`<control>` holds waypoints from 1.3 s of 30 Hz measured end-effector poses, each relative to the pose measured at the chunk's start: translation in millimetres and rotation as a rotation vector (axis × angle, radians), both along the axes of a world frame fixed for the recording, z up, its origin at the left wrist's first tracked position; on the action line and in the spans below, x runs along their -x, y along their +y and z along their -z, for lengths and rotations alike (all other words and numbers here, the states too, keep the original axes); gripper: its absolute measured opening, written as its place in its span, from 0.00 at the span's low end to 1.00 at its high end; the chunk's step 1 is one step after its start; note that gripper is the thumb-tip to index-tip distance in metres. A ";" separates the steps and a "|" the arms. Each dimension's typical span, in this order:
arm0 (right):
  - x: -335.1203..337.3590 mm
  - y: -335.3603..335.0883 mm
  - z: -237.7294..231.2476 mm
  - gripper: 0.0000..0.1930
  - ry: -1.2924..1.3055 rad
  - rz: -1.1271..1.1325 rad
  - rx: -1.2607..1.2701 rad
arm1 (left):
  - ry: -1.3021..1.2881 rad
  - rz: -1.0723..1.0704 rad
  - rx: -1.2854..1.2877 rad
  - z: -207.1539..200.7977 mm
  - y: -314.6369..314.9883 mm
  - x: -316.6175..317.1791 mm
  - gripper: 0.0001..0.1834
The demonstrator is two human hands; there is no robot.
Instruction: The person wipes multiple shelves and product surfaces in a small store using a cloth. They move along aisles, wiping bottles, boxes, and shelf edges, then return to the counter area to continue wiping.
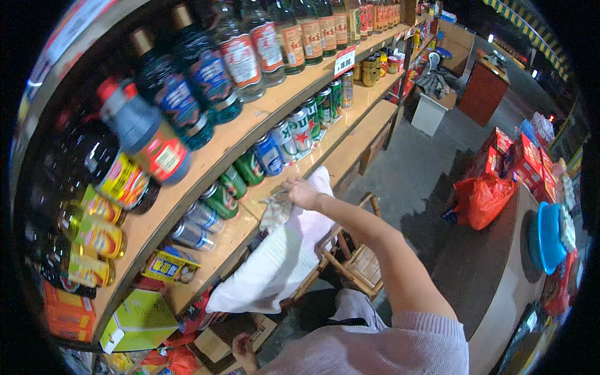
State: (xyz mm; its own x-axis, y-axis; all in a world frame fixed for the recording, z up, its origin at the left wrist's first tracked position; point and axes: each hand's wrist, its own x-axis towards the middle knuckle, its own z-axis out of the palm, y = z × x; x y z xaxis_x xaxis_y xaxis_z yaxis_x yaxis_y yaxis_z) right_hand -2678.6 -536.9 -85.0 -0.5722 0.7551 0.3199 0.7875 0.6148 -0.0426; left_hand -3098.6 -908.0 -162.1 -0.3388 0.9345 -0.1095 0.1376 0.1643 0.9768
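Observation:
My right hand [302, 192] reaches out to the middle shelf, its fingers closed on a crumpled pale rag [274, 212] that rests on the wooden board. Just left of that hand stand a blue can [269, 154] and several green cans [250, 167]. Below the rag, a large white cloth [265, 275] lies draped, seemingly over a bamboo chair [359, 269]; what holds it up is mostly hidden. Low at the lower edge, my left hand [244, 352] hangs beside a cardboard box [234, 334], fingers loosely bent and nothing visible in them.
Glass bottles [244, 62] line the upper shelf, with a dark plastic bottle [144, 134] at its edge. A green carton [140, 322] stands lower left. On the right, a counter [475, 275] carries a red bag [481, 200] and a blue basin [548, 237].

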 end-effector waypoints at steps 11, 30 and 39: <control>-377.8 -11.3 169.0 0.17 0.758 1.235 0.288 | 1.061 1.011 -0.327 -103.6 255.6 -230.2 0.27; -104.4 143.0 347.4 0.15 0.353 0.022 1.050 | 1.301 1.495 -0.565 -64.4 468.9 -364.9 0.28; -346.8 174.9 331.9 0.19 0.187 0.558 0.105 | 1.297 1.470 -0.590 -62.4 469.5 -362.6 0.23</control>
